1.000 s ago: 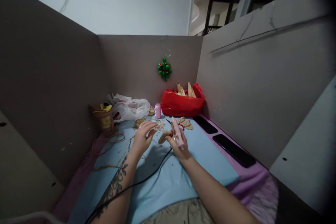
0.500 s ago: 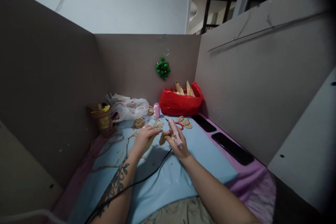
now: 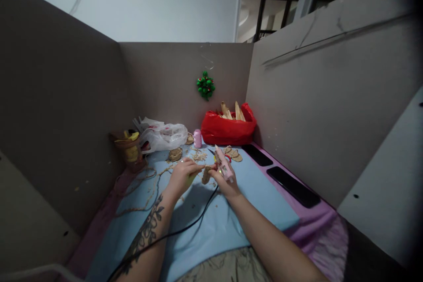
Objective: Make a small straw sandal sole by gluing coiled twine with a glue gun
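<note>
The right hand (image 3: 226, 183) is closed around a pink glue gun (image 3: 222, 164). The left hand (image 3: 182, 177) pinches a brown straw piece (image 3: 206, 175). The piece sits between both hands, over the middle of the blue table (image 3: 231, 224).

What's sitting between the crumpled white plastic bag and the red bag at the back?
In the head view, a small pink spool-like cylinder stands between the white plastic bag and the red bag, a tan woven piece just beside it.
</note>
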`<action>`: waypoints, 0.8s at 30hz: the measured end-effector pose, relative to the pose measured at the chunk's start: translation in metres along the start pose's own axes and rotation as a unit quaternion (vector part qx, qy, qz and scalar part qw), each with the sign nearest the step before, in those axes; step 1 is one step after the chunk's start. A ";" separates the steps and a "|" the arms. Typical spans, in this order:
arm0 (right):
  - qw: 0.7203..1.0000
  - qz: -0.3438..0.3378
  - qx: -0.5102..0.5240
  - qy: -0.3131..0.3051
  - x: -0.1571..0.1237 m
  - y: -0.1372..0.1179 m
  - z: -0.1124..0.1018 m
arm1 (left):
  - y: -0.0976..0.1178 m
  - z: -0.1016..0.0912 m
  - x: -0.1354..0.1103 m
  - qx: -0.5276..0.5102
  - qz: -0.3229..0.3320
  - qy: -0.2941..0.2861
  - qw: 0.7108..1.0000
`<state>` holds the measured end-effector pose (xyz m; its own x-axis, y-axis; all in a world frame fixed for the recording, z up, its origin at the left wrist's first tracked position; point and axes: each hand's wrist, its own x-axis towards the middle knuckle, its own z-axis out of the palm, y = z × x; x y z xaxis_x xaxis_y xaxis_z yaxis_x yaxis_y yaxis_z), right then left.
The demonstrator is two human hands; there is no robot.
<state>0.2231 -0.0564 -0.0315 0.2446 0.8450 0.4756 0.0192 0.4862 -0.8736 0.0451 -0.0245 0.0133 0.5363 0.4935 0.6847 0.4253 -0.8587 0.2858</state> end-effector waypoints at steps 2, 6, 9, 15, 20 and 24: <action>1.000 0.001 0.012 0.013 0.000 0.000 0.001 | 0.000 0.001 0.000 0.000 0.005 0.002 1.000; 0.999 0.005 0.020 0.045 0.000 0.005 0.003 | 0.001 0.001 0.000 0.015 0.013 -0.012 1.000; 0.999 0.021 0.011 0.044 0.000 0.011 0.002 | 0.000 0.000 0.000 0.027 0.017 -0.024 0.999; 0.998 0.055 0.024 0.033 0.001 0.014 0.001 | -0.008 0.003 -0.005 0.064 0.011 -0.024 0.998; 0.995 0.075 0.047 0.045 0.002 0.016 0.001 | -0.009 0.006 -0.008 0.080 0.027 -0.014 0.996; 0.992 0.083 0.068 0.064 0.003 0.024 0.001 | -0.003 0.004 -0.007 0.097 0.023 -0.031 0.994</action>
<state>0.2231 -0.0414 -0.0510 0.3541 0.8851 0.3019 -0.1604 0.3755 -0.9128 0.0427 -0.0246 0.0047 0.5999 0.4666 0.6500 0.5289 -0.8408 0.1154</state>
